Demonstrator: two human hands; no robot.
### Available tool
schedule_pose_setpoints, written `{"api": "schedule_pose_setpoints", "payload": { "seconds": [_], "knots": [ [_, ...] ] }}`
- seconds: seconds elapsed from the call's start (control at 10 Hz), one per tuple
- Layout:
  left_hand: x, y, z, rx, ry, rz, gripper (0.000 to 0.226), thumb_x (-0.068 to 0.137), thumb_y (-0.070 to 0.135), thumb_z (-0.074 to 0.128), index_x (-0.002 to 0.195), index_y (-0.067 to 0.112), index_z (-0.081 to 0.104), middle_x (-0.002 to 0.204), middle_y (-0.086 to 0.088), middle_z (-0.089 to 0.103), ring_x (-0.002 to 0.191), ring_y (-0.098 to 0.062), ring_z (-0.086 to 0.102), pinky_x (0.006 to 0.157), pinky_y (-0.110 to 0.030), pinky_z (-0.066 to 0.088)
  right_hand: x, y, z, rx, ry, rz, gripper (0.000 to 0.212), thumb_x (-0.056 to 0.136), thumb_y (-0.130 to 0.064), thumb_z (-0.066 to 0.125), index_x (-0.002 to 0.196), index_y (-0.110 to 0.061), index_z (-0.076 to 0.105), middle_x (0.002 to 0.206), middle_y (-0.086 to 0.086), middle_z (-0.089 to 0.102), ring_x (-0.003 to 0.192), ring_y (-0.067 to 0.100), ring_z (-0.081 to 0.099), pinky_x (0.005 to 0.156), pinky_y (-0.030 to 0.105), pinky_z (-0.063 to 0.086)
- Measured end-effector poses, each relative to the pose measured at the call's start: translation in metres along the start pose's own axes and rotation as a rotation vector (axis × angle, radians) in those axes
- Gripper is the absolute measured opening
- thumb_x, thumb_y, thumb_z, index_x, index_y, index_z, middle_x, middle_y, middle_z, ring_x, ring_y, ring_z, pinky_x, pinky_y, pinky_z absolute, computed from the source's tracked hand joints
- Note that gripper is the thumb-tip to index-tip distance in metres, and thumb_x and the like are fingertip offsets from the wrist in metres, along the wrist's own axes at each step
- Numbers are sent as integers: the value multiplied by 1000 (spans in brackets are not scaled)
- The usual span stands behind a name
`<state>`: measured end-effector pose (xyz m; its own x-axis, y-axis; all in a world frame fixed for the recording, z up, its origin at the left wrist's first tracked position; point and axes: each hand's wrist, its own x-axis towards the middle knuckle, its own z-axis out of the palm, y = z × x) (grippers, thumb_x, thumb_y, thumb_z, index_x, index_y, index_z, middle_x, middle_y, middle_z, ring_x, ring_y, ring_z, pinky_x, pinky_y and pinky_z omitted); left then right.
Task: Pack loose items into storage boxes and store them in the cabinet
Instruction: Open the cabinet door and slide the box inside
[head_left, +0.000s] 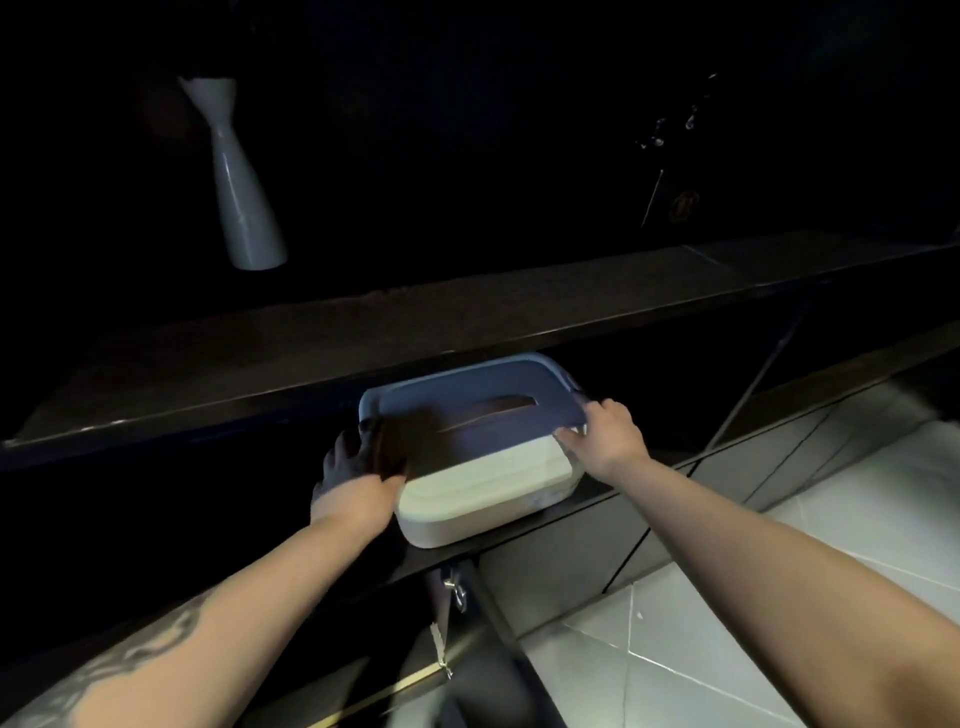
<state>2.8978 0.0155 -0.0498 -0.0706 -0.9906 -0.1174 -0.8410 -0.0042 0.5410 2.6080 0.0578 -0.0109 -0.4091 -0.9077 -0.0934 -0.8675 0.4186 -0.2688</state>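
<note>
A white storage box (488, 493) with a blue-grey lid (467, 400) sits on the lower cabinet shelf (597, 506), its far half under the dark upper shelf (415, 322). My left hand (358, 467) grips the box's left side, fingers curled over the lid edge in shadow. My right hand (605, 436) holds the right side, thumb along the front rim and fingers on the lid's corner. The lid has a long handle slot on top.
A white vase (244, 192) stands on the dark upper shelf at the left. Faint shiny objects (670, 130) show in the dark at the upper right. Pale tiled floor (779, 597) lies at the lower right. A tag on a string (444, 639) hangs below.
</note>
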Motion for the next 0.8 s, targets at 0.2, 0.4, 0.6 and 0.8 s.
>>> {"api": "schedule_pose_setpoints", "payload": {
  "seconds": [0.2,0.4,0.6,0.8],
  "knots": [
    [17,-10,26,-228,-66,-58,80,85,60,50,151,30,14,155,0,22,133,-26,39,108,-31,33,48,10,15,138,-175,176,71,97,-54,42,138,5,44,117,26,64,111,36,60,86,37,45],
    [12,3,28,-457,112,-116,96,74,44,75,150,37,15,133,-11,39,118,-31,53,101,-34,43,61,13,21,591,-78,316,52,91,-36,62,125,3,57,123,20,62,115,32,58,75,24,36],
    [15,-1,16,-523,-12,-261,96,64,38,84,146,24,35,130,-18,49,123,-33,48,107,-40,39,24,27,33,701,36,219,70,75,-28,82,134,-8,49,110,7,63,107,27,61,86,31,45],
    [-32,-23,3,-569,26,-264,72,58,36,84,120,9,59,116,-14,62,113,-32,56,97,-45,47,-43,37,53,1041,-14,256,74,66,-18,88,130,-19,52,110,2,67,102,25,66,96,44,52]
  ]
}}
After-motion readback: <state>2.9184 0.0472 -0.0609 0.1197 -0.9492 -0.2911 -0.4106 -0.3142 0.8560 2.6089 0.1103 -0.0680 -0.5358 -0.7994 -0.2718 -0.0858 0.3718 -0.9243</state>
